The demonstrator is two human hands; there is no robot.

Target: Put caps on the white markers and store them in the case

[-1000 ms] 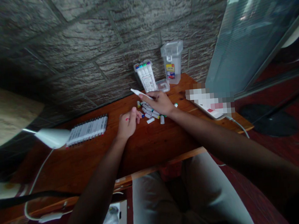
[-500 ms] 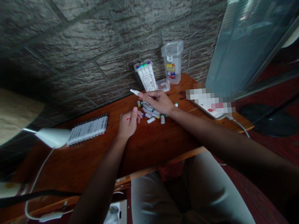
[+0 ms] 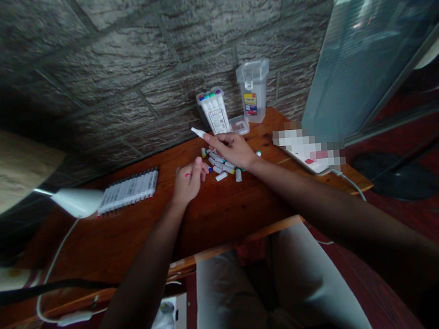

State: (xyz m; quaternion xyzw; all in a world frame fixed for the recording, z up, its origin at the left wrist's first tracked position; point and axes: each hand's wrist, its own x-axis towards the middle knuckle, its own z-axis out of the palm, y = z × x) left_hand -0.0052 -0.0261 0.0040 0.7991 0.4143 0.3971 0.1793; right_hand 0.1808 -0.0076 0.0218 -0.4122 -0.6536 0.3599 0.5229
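My right hand [image 3: 233,148] is closed around a white marker [image 3: 197,132], whose narrow uncapped end points up and to the left. It hovers over a loose pile of white marker caps [image 3: 219,159] with coloured ends, covering part of them. Just left of the pile, my left hand [image 3: 190,179] rests with its fingers curled and thumb on top. A red mark shows on its back. A blue-ended cap [image 3: 211,169] lies close by its fingertips; whether the curled fingers hold anything is hidden.
Behind the hands stands a clear case of capped markers [image 3: 215,115], beside a clear plastic box [image 3: 254,93] and a clear lid [image 3: 240,125]. A row of markers [image 3: 130,189] lies at left near a white lamp [image 3: 78,202]. A white corded device [image 3: 310,157] sits at right.
The white marker's tip has tilted slightly upward in my right hand. My left hand and the caps stay where they were.
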